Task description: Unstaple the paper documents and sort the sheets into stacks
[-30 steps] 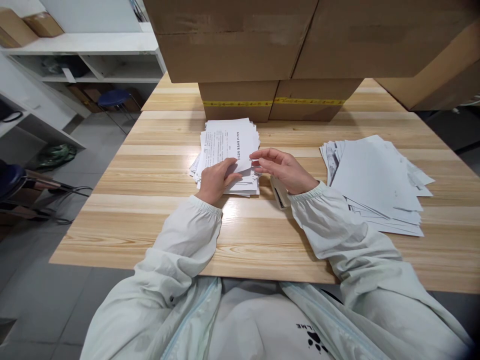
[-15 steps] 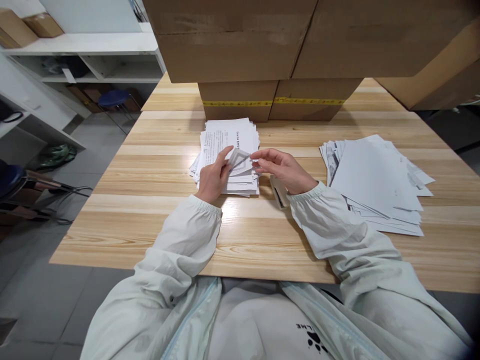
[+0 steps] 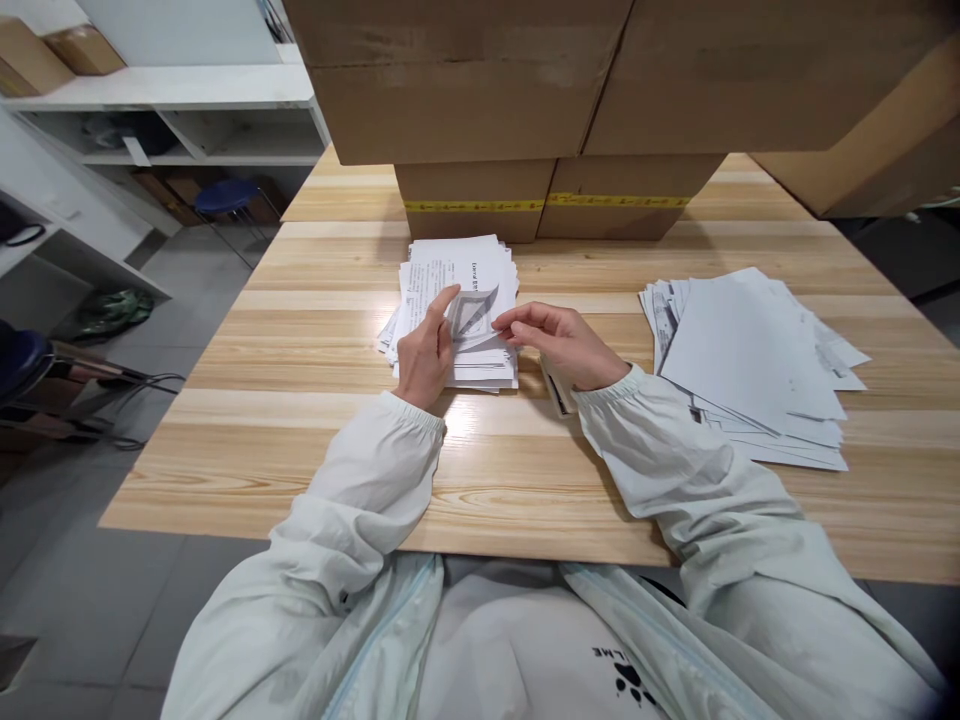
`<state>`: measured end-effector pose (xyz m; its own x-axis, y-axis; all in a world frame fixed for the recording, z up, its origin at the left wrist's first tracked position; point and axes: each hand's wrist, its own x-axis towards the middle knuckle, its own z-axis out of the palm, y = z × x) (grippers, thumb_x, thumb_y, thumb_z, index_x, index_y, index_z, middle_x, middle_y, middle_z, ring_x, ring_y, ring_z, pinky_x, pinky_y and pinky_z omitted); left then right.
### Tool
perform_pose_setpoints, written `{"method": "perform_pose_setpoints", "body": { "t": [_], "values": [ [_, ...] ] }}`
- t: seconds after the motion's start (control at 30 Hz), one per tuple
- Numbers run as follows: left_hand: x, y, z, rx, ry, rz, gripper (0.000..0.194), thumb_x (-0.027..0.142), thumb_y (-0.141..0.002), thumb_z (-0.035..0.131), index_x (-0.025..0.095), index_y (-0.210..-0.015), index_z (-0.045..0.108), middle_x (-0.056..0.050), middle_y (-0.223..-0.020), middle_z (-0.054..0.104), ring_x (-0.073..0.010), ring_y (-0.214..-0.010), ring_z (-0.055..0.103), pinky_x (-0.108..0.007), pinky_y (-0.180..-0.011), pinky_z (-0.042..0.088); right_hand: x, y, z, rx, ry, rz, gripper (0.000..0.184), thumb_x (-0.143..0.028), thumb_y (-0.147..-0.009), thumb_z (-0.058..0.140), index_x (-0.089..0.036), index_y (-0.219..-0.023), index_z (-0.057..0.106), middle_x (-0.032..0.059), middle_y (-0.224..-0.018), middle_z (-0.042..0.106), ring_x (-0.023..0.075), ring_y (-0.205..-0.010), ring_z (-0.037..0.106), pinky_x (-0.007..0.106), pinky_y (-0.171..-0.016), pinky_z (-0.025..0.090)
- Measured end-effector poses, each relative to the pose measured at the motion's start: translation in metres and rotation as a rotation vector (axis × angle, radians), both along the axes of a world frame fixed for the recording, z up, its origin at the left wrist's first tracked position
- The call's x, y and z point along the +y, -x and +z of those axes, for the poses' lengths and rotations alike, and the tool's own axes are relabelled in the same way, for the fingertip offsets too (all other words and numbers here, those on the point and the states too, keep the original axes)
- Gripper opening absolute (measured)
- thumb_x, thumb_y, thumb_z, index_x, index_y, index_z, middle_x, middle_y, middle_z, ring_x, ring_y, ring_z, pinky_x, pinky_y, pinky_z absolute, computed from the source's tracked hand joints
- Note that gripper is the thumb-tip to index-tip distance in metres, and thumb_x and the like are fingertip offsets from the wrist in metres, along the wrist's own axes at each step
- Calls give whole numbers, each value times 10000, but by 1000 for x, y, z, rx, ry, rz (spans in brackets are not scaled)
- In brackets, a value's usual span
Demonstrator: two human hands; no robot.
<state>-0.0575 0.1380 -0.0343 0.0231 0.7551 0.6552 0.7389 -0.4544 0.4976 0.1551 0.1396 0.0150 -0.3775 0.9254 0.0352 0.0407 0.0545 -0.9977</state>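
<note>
A stack of printed paper sheets (image 3: 476, 260) lies on the table in front of me. My left hand (image 3: 426, 350) rests on its near left part, index finger stretched over the print and thumb beside a lifted flap. My right hand (image 3: 559, 340) pinches the edge of that curled sheet (image 3: 471, 318) between thumb and fingertips, and grey printing shows on it. Under my right wrist lies a small pale object (image 3: 556, 388) with a dark strip, partly hidden, its kind unclear.
To the right lies a looser pile of paper (image 3: 750, 345), fanned unevenly. Cardboard boxes (image 3: 480, 190) with yellow tape stand stacked at the back of the wooden table (image 3: 300, 440). Beyond the left edge are white shelves (image 3: 187, 88) and a blue stool (image 3: 225, 196).
The lifted flap has curled over further to the left. My right fingertips have moved slightly left and down and now grip its edge. My left thumb has drawn back from the flap.
</note>
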Motion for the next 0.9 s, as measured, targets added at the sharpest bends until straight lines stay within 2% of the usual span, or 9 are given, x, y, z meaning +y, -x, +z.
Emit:
{"method": "perform_pose_setpoints", "body": {
  "t": [0.17, 0.27, 0.37, 0.47, 0.57, 0.63, 0.73, 0.8, 0.9],
  "values": [
    [-3, 3, 2, 169, 55, -98, 284, 141, -867, 484, 213, -944, 747, -22, -830, 747, -131, -649, 628, -249, -585, 415, 1, 1, -3, 37, -5, -12, 269, -435, -812, 703, -218, -969, 732, 43, -1028, 725, 184, -1000, 643, 401, -981, 496],
    [-5, 2, 4, 185, 89, -115, 227, 261, -884, 553, 222, -992, 749, -45, -942, 775, -168, -748, 688, -272, -636, 460, -1, 2, -2, 41, 2, -18, 283, -453, -804, 709, -226, -970, 736, 41, -1023, 730, 189, -1001, 650, 414, -1001, 488],
    [-4, 1, 2, 152, 114, -126, 214, 359, -879, 593, 223, -928, 751, -56, -908, 775, -182, -757, 699, -285, -650, 484, -2, 3, -1, 42, -2, -26, 320, -476, -785, 722, -225, -985, 729, 46, -1054, 728, 199, -1014, 655, 420, -1008, 488],
    [-3, 0, 2, 23, 73, -36, 240, 322, -909, 531, 204, -829, 723, -59, -818, 761, -171, -736, 693, -286, -685, 509, -1, 3, 0, 66, -42, -111, 403, -488, -738, 763, -229, -1040, 700, 51, -1125, 705, 184, -970, 660, 400, -964, 517],
    [-10, -2, 6, -100, -43, 53, 247, 311, -926, 499, 201, -831, 699, -81, -864, 760, -185, -822, 707, -313, -784, 546, 3, 0, 0, 108, -18, -246, 469, -553, -720, 769, -230, -1047, 674, 53, -1053, 704, 151, -845, 658, 362, -873, 559],
    [-20, -8, 8, -106, -68, -18, 219, 326, -919, 530, 210, -857, 706, -96, -956, 764, -209, -921, 716, -352, -858, 564, 6, -1, 1, 133, 117, -244, 531, -668, -726, 709, -215, -1002, 679, 67, -946, 716, 167, -790, 665, 359, -800, 581],
    [-38, -21, 8, -67, -39, -240, 161, 312, -897, 583, 236, -864, 721, -87, -1043, 763, -236, -1032, 713, -415, -944, 574, 10, -3, -1, 147, 311, -125, 685, -821, -729, 559, -190, -955, 702, 107, -883, 741, 241, -832, 692, 396, -736, 589],
    [-49, -31, 6, -41, 0, -396, 135, 276, -892, 595, 248, -852, 721, -72, -1039, 768, -240, -1053, 715, -435, -970, 575, 10, -4, -4, 136, 313, -102, 667, -799, -705, 615, -183, -942, 714, 114, -888, 755, 274, -889, 696, 414, -752, 581],
    [-64, -39, 6, -48, 59, -555, 126, 254, -899, 589, 257, -890, 715, -61, -1049, 765, -241, -1082, 709, -454, -1002, 564, 9, -8, -5, 100, 217, -153, 564, -632, -572, 835, -192, -902, 713, 88, -891, 762, 282, -878, 697, 423, -762, 567]
  ]
}}
